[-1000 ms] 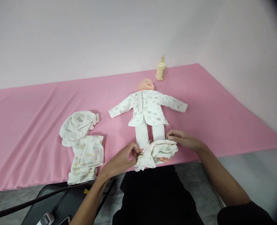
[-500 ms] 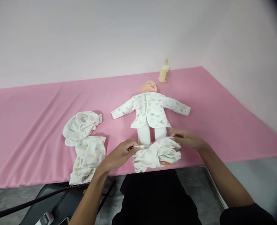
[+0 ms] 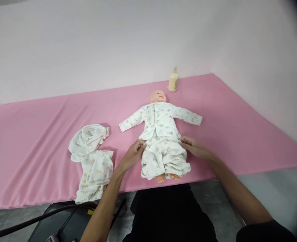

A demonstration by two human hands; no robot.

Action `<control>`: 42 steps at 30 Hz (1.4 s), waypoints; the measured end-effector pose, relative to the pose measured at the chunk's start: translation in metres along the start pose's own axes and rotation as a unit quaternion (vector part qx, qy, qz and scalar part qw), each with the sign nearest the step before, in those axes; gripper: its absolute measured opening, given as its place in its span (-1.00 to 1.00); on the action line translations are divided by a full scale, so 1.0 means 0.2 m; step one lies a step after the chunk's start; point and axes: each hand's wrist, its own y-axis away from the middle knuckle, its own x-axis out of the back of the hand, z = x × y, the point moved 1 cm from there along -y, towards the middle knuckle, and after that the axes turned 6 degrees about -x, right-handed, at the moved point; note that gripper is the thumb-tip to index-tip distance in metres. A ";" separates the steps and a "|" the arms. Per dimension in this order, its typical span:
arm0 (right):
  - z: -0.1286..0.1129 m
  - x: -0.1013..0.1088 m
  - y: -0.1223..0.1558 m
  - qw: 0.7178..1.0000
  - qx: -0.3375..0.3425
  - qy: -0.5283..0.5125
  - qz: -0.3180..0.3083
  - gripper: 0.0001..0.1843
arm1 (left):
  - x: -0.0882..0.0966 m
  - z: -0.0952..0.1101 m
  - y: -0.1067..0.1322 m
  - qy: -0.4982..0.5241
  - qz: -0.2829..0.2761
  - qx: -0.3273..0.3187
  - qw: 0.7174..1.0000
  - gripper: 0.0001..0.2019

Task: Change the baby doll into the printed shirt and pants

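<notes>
A baby doll [image 3: 158,96] lies on its back on the pink-covered table, its bare feet toward me. It wears a white printed jacket [image 3: 160,121] with both sleeves spread out. White printed baby pants [image 3: 163,156] cover its legs, bunched near the feet, and their waistband meets the jacket's hem. My left hand [image 3: 134,153] is closed on the waistband's left side. On the opposite side my right hand [image 3: 192,146] pinches the same waistband. Both thumbs and fingers are pressed together on the cloth.
A pump bottle [image 3: 173,81] of pale yellow liquid stands beyond the doll's head. Crumpled white cloth [image 3: 88,139] and printed baby clothes [image 3: 95,171] lie at the left, reaching the front edge of the pink tablecloth [image 3: 226,134]. A black chair [image 3: 55,222] is below the table.
Both hands have drawn the pants' waistband up the doll's legs to the jacket hem. The white-covered legs are now hidden under the pants, and both feet show. The view has shifted slightly.
</notes>
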 end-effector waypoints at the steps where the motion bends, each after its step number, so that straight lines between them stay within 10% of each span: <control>1: 0.00 0.03 0.01 0.999 0.002 0.013 -0.044 -0.62 | 0.03 0.00 0.02 0.031 -0.044 0.007 0.999 -0.67; 7: -0.03 0.12 0.01 0.977 -0.001 0.189 -0.095 -0.83 | 0.07 0.01 0.07 -0.001 -0.138 0.024 0.990 -0.79; 15: 0.00 0.04 -0.09 0.974 0.059 0.207 0.075 -0.77 | -0.06 -0.01 -0.03 -0.117 0.153 -0.023 0.981 -0.83; 21: -0.03 0.02 -0.02 0.974 0.036 0.215 0.066 -0.69 | 0.01 -0.05 -0.07 0.185 0.147 0.041 0.971 -0.82; 28: -0.23 -0.05 0.02 0.958 0.128 0.239 0.093 -0.72 | 0.12 -0.12 -0.37 0.302 0.346 0.070 0.885 -0.86; 34: -0.43 -0.24 -0.12 0.908 0.161 0.382 0.066 -0.81 | 0.08 -0.13 -0.67 0.436 0.153 0.093 0.882 -0.69; 42: -0.53 -0.33 -0.18 0.889 0.116 0.441 0.037 -0.90 | -0.06 -0.10 -0.82 0.511 0.118 0.000 0.851 -0.57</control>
